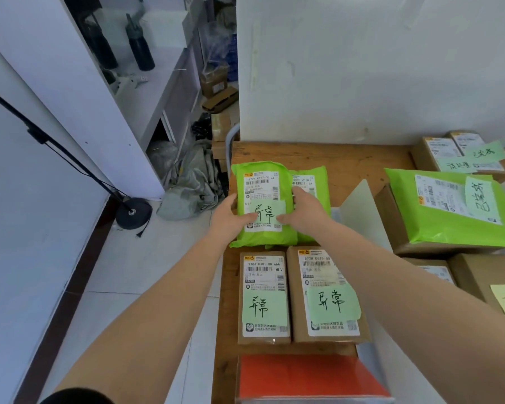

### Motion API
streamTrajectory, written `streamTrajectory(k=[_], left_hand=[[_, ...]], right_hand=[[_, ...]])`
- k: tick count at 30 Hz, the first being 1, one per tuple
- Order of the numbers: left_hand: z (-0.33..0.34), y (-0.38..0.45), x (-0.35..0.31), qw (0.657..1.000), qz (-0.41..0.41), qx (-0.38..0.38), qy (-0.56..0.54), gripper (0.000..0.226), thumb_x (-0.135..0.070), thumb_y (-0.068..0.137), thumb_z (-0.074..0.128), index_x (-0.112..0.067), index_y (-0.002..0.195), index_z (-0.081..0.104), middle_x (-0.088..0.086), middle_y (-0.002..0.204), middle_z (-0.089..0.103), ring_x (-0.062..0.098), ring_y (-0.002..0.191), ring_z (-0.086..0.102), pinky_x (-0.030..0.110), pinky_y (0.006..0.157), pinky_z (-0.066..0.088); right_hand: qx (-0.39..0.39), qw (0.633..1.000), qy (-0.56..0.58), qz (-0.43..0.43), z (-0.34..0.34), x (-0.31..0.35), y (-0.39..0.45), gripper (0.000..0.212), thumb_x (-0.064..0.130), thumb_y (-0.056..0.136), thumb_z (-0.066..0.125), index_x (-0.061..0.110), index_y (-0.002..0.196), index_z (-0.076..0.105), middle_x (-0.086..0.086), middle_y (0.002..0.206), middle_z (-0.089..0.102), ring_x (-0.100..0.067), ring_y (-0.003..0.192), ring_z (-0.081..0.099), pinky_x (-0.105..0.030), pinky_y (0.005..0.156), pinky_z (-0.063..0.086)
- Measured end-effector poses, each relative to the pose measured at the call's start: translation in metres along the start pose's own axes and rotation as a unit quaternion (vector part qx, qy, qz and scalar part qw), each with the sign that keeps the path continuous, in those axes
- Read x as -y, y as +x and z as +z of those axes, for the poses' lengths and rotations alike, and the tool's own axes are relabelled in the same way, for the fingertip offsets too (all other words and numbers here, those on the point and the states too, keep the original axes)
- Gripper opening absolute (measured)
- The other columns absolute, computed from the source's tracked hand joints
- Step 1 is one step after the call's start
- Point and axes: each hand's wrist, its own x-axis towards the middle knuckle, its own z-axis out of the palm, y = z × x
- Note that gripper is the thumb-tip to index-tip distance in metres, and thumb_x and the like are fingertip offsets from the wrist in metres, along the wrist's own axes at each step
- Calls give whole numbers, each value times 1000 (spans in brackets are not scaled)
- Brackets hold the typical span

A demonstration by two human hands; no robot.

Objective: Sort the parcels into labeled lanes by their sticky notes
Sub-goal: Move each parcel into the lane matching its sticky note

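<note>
Gripping green mailer [263, 199] between left hand [228, 217] and right hand [306, 211], thumbs pressing its sticky note [267, 212]; long axis lying away from body, overlapping second green mailer [315, 182].

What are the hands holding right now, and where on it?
Both hold the green mailer by its long side edges: left hand on the left edge, right hand on the right, thumbs on its sticky note.

Green parcel [261, 199] with pale sticky note [267, 212] lies atop another green parcel [312, 182].
</note>
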Motion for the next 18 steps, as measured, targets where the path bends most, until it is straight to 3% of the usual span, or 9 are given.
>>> streamTrajectory(k=[3, 9, 13, 18], left_hand=[[-3, 1, 9, 1000, -9, -6, -4, 50, -9, 77, 71, -14, 124, 52, 4, 124, 61, 11, 99, 57, 23, 77, 46], [6, 7, 25, 1000, -6, -10, 17, 49, -13, 78, 72, -13, 123, 52, 4, 121, 62, 10, 94, 57, 16, 67, 46], [7, 12, 28, 1000, -19, -5, 24, 49, -14, 78, 71, -10, 123, 52, 7, 122, 62, 20, 106, 59, 31, 86, 49], [9, 19, 18, 998, -14, 22, 51, 44, -14, 82, 68, -9, 123, 54, 6, 121, 63, 19, 105, 60, 25, 78, 46]], right_hand=[[19, 999, -48, -4, 11, 7, 5, 58, 19, 76, 74, 6, 123, 42, -11, 123, 56, -28, 112, 53, -29, 82, 42], [35, 995, -93, 15, 17, 1, 13, 52, 24, 77, 74, 7, 118, 48, -11, 120, 58, -27, 109, 54, -29, 80, 42], [40, 991, -126, 20, 17, 1, 18, 50, 28, 77, 73, 5, 115, 50, -11, 116, 58, -27, 106, 55, -31, 79, 43], [11, 990, -140, 32, 18, 1, 18, 46, 28, 78, 72, 3, 108, 49, -13, 110, 58, -27, 99, 56, -29, 69, 39]])
